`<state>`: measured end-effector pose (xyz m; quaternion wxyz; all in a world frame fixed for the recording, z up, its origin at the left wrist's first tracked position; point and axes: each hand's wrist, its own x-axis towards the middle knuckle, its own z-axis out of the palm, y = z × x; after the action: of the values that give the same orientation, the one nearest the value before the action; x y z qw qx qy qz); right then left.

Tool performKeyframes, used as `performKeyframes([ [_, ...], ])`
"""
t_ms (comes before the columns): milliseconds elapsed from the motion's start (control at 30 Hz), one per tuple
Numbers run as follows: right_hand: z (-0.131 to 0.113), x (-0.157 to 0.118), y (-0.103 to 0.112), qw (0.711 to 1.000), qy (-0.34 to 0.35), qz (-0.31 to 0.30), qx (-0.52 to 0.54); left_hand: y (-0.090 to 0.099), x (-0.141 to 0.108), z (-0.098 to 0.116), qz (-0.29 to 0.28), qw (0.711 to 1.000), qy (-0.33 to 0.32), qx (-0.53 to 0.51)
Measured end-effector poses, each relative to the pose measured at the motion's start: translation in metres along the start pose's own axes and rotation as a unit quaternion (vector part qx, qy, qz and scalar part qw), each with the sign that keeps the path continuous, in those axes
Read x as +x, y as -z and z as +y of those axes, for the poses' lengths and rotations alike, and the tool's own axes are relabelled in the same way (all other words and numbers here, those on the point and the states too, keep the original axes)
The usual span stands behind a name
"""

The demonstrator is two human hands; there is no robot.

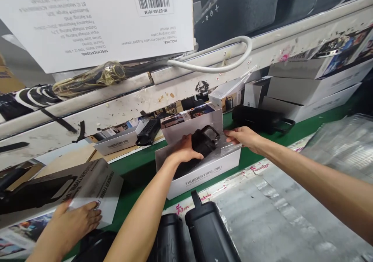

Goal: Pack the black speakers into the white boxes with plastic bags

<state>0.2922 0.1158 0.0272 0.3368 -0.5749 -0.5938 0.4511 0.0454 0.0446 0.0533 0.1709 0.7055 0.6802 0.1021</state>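
Two black speakers [210,231] lie just below the open box [210,179]. Inside it, the left hand [186,150] clasps a dark speaker [202,142], probably stiff, weighty, best held round its body; the right hand [238,135], fingers bunched, meets the box's right end, its hold unclear.

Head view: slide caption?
Left hand around a black speaker in an open white box; right hand at the box's edge.

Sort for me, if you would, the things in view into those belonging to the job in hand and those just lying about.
Job in hand:
- black speaker, grasped by the left hand
- open white box, with the right hand at its right end

Apparently just lying about:
- looped grey cable
- stacked boxes
- clear plastic
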Motion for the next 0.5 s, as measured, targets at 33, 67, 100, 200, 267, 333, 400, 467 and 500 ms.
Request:
performKeyframes([
  [33, -0.001, -0.001, 0.0, 1.0, 0.008, 0.013, -0.022, -0.006, 0.003, 0.002, -0.006, 1.0, 0.005, 0.027],
  [67, -0.001, -0.003, -0.001, 0.998, 0.031, 0.03, -0.051, -0.014, 0.005, 0.004, -0.009, 0.999, 0.002, 0.049],
  [100, 0.0, -0.006, -0.003, 0.992, 0.073, 0.042, -0.095, -0.021, 0.006, 0.004, -0.012, 0.998, -0.004, 0.065],
  [200, 0.011, -0.02, -0.018, 0.92, 0.245, 0.001, -0.305, -0.036, 0.005, 0.003, -0.032, 0.995, -0.015, 0.088],
  [267, 0.021, -0.028, -0.027, 0.855, 0.297, -0.06, -0.421, -0.033, 0.002, -0.002, -0.042, 0.996, -0.024, 0.081],
  [333, 0.028, -0.027, -0.029, 0.848, 0.28, -0.095, -0.441, -0.019, -0.003, -0.012, 0.003, 0.997, -0.036, 0.075],
  [400, 0.026, -0.012, -0.02, 0.87, 0.273, -0.062, -0.406, 0.0, -0.01, -0.028, 0.095, 0.992, 0.017, 0.083],
  [467, 0.015, 0.016, -0.006, 0.897, 0.253, 0.021, -0.361, 0.017, -0.023, -0.047, 0.159, 0.975, 0.129, 0.088],
  [500, 0.008, 0.034, 0.001, 0.909, 0.232, 0.061, -0.34, 0.025, -0.035, -0.055, 0.166, 0.966, 0.183, 0.083],
])
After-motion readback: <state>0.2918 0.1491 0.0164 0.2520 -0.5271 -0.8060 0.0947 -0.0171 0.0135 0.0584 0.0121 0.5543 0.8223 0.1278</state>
